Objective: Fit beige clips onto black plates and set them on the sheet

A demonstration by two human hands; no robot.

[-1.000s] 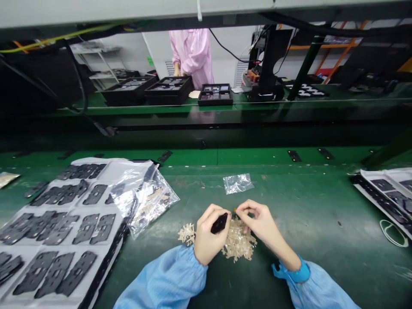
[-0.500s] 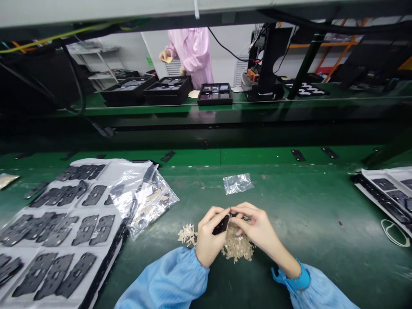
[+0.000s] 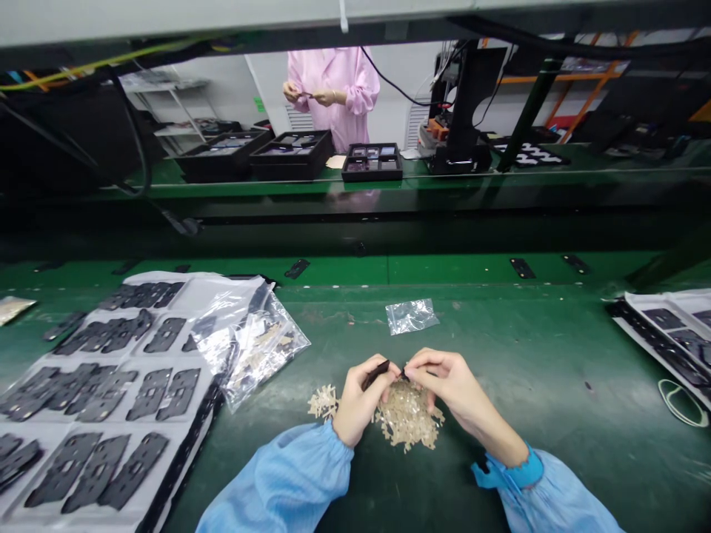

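Observation:
In the head view, my left hand (image 3: 360,403) is closed around a thin black plastic plate (image 3: 375,375), which is tilted nearly edge-on. My right hand (image 3: 452,381) is closed in a pinch close to the left fingertips. A small dark bit shows at its fingertips; whether it belongs to the plate I cannot tell. Beneath both hands lies a heap of small beige pieces (image 3: 408,422). A smaller pile of beige pieces (image 3: 323,402) sits just left of my left hand.
On the left, a white tray (image 3: 125,396) carries several black plates. A clear bag with beige pieces (image 3: 261,348) overlaps its edge. A small clear bag (image 3: 411,317) lies ahead; another tray (image 3: 638,314) is at right. Across the bench stands a person in pink (image 3: 333,81) behind black boxes (image 3: 292,166).
My hands have turned the black plate more edge-on, and the fingertips have moved slightly apart. The person opposite has brought both hands together.

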